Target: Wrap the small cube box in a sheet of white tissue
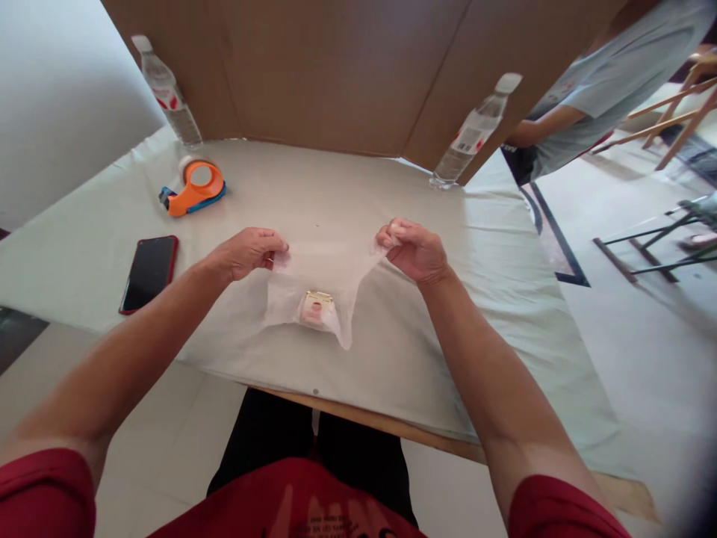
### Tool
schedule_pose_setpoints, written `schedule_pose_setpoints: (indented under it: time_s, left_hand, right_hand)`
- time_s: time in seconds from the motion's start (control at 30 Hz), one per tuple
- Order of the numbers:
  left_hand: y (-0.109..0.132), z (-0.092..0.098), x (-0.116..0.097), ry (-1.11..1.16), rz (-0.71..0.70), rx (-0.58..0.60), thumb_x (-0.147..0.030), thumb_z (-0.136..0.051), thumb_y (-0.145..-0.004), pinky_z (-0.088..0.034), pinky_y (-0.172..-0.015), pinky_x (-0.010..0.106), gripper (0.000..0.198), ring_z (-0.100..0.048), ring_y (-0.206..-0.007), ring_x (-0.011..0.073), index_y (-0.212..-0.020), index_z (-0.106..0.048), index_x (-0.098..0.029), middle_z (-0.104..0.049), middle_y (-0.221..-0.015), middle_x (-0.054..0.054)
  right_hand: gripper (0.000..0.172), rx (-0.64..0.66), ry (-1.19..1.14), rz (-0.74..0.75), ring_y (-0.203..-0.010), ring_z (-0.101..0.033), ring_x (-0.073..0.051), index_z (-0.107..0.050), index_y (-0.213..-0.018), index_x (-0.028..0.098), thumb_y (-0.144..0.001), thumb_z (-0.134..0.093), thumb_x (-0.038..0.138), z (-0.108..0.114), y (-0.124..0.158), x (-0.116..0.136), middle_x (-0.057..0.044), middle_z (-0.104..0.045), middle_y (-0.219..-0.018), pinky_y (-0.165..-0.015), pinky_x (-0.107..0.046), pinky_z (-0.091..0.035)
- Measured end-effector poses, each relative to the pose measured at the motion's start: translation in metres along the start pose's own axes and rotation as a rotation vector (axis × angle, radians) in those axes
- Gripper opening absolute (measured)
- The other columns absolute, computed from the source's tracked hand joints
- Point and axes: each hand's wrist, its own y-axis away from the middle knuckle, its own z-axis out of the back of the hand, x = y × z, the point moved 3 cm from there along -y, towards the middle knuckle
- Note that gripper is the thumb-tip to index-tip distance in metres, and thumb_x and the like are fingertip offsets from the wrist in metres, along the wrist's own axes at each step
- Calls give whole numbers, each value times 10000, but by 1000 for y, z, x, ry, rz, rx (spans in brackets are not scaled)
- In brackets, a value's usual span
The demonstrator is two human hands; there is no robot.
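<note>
A thin, see-through sheet of wrap [322,261], perhaps bubble wrap or plastic film, stretches between my hands above the table. My left hand [252,252] pinches its far left corner, and my right hand [414,248] pinches the far right corner. On the near part of the wrap, between and below my hands, lies a small box [318,308] with a gold edge and a pinkish, pale face. The film's loose near corners spread around the box. Whether film also covers the top of the box is hard to tell.
An orange and blue tape dispenser [196,187] and a phone [149,274] lie on the left. Two water bottles [171,97] [473,138] stand against the tall cardboard panel [336,75] at the back. Another person's arm [549,125] shows beyond it on the right.
</note>
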Motion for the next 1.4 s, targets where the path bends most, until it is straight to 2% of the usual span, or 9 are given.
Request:
schedule_pose_setpoints:
  time_s: [0.13, 0.23, 0.33, 0.43, 0.53, 0.8, 0.93, 1.07, 1.4]
  left_hand:
    - [-14, 3, 9, -3, 88, -40, -161, -707, -605, -467, -624, 278, 114, -566, -609, 127, -638, -598, -157, -637, -665, 22]
    - [-23, 2, 9, 66, 86, 2, -163, -754, -606, -489, -643, 293, 237, -577, -610, 130, -811, -634, -163, -658, -718, 15]
    - [-34, -3, 5, 98, 88, 2, -169, -801, -592, -516, -709, 310, 370, -647, -712, 160, -925, -639, -161, -700, -829, 36]
    - [-45, -14, 3, 58, 105, -16, -157, -770, -614, -522, -741, 323, 240, -658, -727, 170, -811, -634, -143, -699, -805, 49]
    - [-48, -25, 6, 65, 73, -32, -118, -701, -620, -495, -724, 281, 188, -623, -667, 134, -796, -646, -156, -668, -710, 5]
    - [-38, -41, 6, 77, -39, 5, -236, -706, -579, -406, -626, 263, 540, -557, -621, 136, -1108, -620, -172, -607, -672, -43]
    - [-40, -47, 5, 70, -109, -40, -349, -787, -588, -382, -632, 253, 413, -520, -641, 110, -938, -665, -167, -606, -728, -34]
    - [-41, -52, 10, 102, -51, 7, -375, -768, -597, -322, -563, 237, 282, -438, -557, 76, -729, -627, -170, -556, -649, -50]
    - [-45, -49, 16, 129, -25, 25, -392, -785, -625, -341, -527, 223, 295, -469, -547, 83, -754, -629, -177, -587, -666, -34]
  right_hand:
    - [355, -122, 177, -63, -623, -532, -119, -539, -566, 195, -658, -823, 388, 28, -4, -1, 8, -553, -607, -620, -273, -443]
    - [263, -219, 300, -20, -680, -587, -128, -603, -606, 177, -719, -781, 334, 35, 1, 17, -26, -633, -675, -623, -268, -436]
    - [224, -251, 388, 86, -743, -619, -133, -626, -647, 180, -790, -744, 306, 21, 1, 41, -31, -668, -734, -653, -267, -455]
    - [210, -255, 431, 129, -727, -606, -119, -636, -678, 185, -820, -724, 312, -2, -9, 49, -22, -685, -755, -652, -257, -458]
    - [211, -263, 418, 109, -705, -586, -104, -632, -678, 185, -813, -713, 325, -15, -25, 36, -11, -675, -740, -632, -238, -446]
    - [187, -231, 389, -12, -652, -555, -92, -642, -680, 176, -742, -725, 331, -8, -69, -7, 0, -650, -713, -599, -229, -423]
    - [190, -174, 408, -18, -647, -563, -93, -647, -682, 172, -735, -728, 336, -12, -87, -12, 1, -643, -698, -600, -230, -424]
    - [195, -132, 408, -26, -644, -569, -91, -654, -703, 174, -755, -737, 343, -17, -93, -19, 4, -650, -703, -612, -229, -448]
    - [209, 23, 396, -145, -596, -586, -100, -644, -713, 167, -773, -745, 340, -18, -89, -35, 2, -656, -660, -609, -246, -487]
